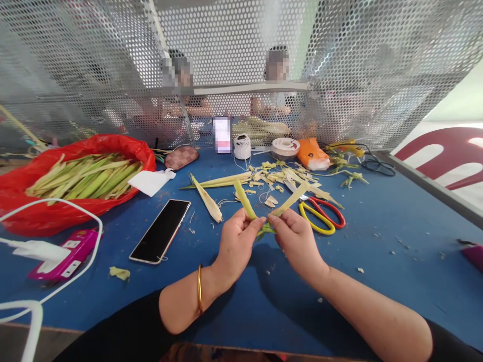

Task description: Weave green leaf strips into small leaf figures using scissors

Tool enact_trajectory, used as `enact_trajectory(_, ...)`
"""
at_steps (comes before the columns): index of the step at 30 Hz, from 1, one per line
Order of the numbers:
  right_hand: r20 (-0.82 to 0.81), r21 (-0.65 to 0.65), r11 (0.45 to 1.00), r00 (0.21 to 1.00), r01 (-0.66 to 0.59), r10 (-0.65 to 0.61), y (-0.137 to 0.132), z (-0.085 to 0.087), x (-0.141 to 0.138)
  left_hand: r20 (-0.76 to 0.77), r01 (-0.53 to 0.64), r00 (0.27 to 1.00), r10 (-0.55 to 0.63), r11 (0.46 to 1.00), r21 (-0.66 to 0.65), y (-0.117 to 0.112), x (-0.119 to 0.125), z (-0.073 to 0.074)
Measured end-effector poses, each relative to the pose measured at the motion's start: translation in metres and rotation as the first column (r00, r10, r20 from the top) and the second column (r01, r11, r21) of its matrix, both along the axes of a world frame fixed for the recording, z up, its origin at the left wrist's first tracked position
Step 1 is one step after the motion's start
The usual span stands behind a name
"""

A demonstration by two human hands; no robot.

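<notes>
My left hand [236, 246] pinches a pale green corn husk strip [243, 197] between thumb and fingers. A second, paler husk strip [293, 197] is gripped in my right hand [298, 241]. The two strips spread apart upward in a V. Where the thumbs nearly meet, a small green knotted husk piece [266, 229] shows below them, partly hidden by my fingers. Just beyond my right hand lie scissors [324, 216] with one red and one yellow handle. A loose dry husk [207, 198] rests beyond my left hand.
A red plastic bag [22, 176] full of husks [90, 178] stands at left, near a purple power strip [71, 254] and a dark phone [161, 231]. Husk scraps [264, 175], white thread [242, 147] and a tape roll [286, 147] lie before the perforated metal screen [234, 45].
</notes>
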State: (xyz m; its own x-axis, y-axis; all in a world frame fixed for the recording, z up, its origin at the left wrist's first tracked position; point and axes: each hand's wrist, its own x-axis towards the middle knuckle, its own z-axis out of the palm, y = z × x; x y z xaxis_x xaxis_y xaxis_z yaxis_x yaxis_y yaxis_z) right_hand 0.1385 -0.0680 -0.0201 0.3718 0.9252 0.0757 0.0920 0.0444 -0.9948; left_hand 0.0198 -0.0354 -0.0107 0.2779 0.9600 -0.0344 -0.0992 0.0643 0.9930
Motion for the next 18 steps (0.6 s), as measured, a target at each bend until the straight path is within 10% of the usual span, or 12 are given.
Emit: enact_trajectory(18,-0.004,-0.038,0.999,1.0,-0.03,0.03,0.0046,-0.0041,0.0038,-0.009,-0.08,0.997,0.08,0.994,-0.073,0.0042,0.0003,-0.0017)
